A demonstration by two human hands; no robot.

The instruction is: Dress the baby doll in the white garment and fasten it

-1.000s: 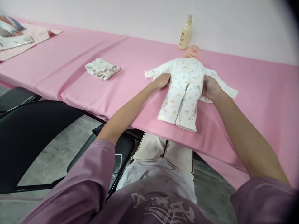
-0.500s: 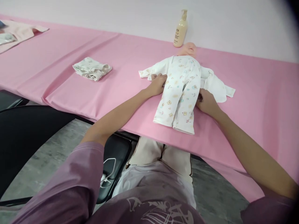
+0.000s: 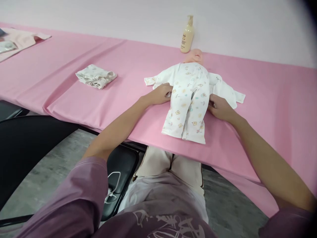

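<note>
A baby doll (image 3: 195, 56) lies on the pink-covered table, its head toward the wall. White long sleeves of a baby top (image 3: 224, 89) spread out on both sides of it. Over its body and legs lie white baby pants (image 3: 182, 102) with small coloured prints, their leg ends pointing at me. My left hand (image 3: 162, 93) is closed at the left edge of the pants, fingers curled against the cloth. On the opposite edge, my right hand (image 3: 220, 107) pinches the side of the pants, its fingertips partly hidden.
A cream pump bottle (image 3: 187, 36) stands behind the doll by the wall. Folded printed cloth (image 3: 96, 76) sits to the left. At the far left lies a pale pink cloth (image 3: 24, 39) with a packet on it. Below are black chairs, one holding a white cable (image 3: 115, 185).
My left hand has shifted slightly down, its fingers now drawn together at the pants' edge. The right hand stays at the other edge. The view has tilted a little.
</note>
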